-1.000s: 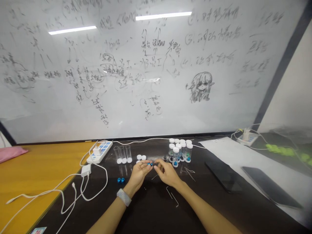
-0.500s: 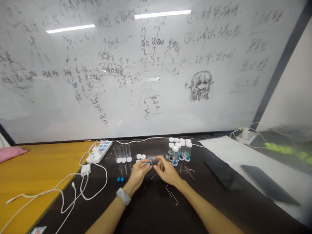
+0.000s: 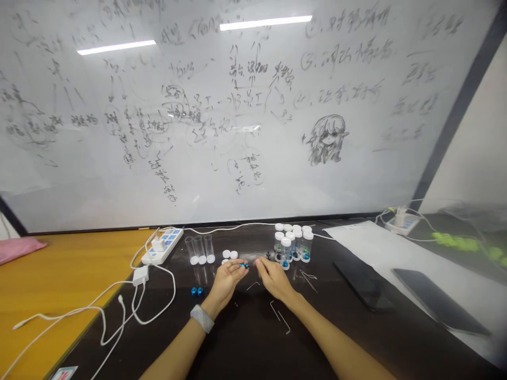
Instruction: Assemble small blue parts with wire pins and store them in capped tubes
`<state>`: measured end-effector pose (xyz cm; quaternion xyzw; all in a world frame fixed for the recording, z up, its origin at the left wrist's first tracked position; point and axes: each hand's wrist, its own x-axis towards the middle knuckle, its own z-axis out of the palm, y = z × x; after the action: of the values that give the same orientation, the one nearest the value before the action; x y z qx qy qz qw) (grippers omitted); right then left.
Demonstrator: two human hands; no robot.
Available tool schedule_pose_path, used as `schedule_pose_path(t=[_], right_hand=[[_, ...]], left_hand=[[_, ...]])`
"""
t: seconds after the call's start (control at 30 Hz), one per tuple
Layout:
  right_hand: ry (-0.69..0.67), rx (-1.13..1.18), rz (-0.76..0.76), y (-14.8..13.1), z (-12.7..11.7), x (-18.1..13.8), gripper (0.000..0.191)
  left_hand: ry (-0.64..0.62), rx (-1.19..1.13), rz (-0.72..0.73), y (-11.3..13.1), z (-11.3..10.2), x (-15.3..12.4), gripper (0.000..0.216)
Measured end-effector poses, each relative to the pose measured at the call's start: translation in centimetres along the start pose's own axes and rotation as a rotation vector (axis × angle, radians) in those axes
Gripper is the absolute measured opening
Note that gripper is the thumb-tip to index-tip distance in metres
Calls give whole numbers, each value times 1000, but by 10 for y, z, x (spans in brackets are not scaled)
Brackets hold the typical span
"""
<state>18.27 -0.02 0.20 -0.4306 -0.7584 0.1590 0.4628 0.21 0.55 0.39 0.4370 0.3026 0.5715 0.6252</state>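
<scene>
My left hand (image 3: pixel 226 282), a pale band on its wrist, is closed with its fingertips round a small shiny blue metal part (image 3: pixel 244 265). Just to the right, my right hand (image 3: pixel 274 277) has thumb and forefinger pinched, apart from the blue part; whatever is in the pinch is too small to make out. Two more shiny blue pieces (image 3: pixel 197 291) lie left of my left hand. Between and below the hands are thin L-shaped hex keys (image 3: pixel 282 321) on the dark table. Behind my left hand are several white caps (image 3: pixel 230 254).
Several clear tubes (image 3: pixel 208 245) stand on white caps at the back left. Capped tubes holding blue and dark pieces (image 3: pixel 285 253) cluster behind my right hand. A thin metal tool (image 3: pixel 308 278), dark phone (image 3: pixel 362 285) and second dark device (image 3: pixel 438 301) lie right. A power strip (image 3: pixel 170 243) with cables is left.
My right hand has drawn slightly right, away from the blue part, and its raised fingers have closed into a pinch. My left hand stays nearly still.
</scene>
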Motion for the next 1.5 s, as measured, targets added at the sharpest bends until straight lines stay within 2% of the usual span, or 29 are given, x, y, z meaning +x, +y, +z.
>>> schedule_pose_path(t=[0.03, 0.13, 0.17, 0.27, 0.33, 0.47, 0.57, 0.63, 0.7, 0.77, 0.87, 0.9, 0.93, 1.0, 1.1, 1.2, 1.3, 1.37, 1.47, 1.5], right_hand=[[-3, 11, -4, 0, 0, 0, 23], [-37, 29, -41, 1, 1, 0, 24], [-37, 19, -46, 1, 1, -1, 19], [-9, -19, -25, 1, 2, -1, 29], [-20, -7, -19, 1, 2, -1, 22], [-57, -29, -41, 0, 1, -1, 22], [-17, -53, -22, 0, 0, -1, 33], [-18, -21, -22, 0, 0, -1, 23], [-42, -7, -45, 0, 0, -1, 26], [-41, -27, -57, 0, 1, -1, 19], [-5, -38, -28, 0, 1, -1, 27], [-2, -23, -18, 0, 1, -1, 23], [-10, -6, -17, 0, 1, -1, 21], [-41, 13, -38, 0, 1, -1, 29], [-36, -11, -53, -1, 1, -1, 18], [13, -1, -15, -2, 0, -1, 21], [-25, 17, -40, -1, 0, -1, 26], [-43, -23, -63, -1, 1, -1, 20], [-22, -56, -48, -1, 1, -1, 28], [-18, -40, -38, 0, 1, -1, 25]], left_hand=[[1, -3, 0, 0, 0, 0, 32], [-5, -10, 0, 1, 1, -1, 31], [-5, -10, 0, 1, 1, -1, 31], [2, -4, 3, 1, 0, -1, 31], [1, 3, 5, 0, 0, -1, 32], [-10, 5, -1, -1, -1, 0, 34], [-6, 1, 0, 0, 0, -1, 33], [-5, -1, -1, 0, 0, -1, 34], [-9, -4, 0, 0, 0, -1, 35], [-12, -4, 1, 0, -1, 0, 35], [-3, -7, 6, -1, -1, 0, 34], [1, -7, 6, -1, -1, 0, 34], [3, -5, 4, -1, -1, 0, 34], [0, -1, -3, 0, 0, -1, 35], [-5, -1, -12, 1, 2, -2, 34], [3, -4, -12, 1, 2, -2, 34], [9, 1, -16, 0, 1, -1, 35], [2, 10, -24, 0, 0, -1, 35], [-1, 21, -27, 0, -1, -1, 34], [0, 24, -27, 0, -1, -1, 34]])
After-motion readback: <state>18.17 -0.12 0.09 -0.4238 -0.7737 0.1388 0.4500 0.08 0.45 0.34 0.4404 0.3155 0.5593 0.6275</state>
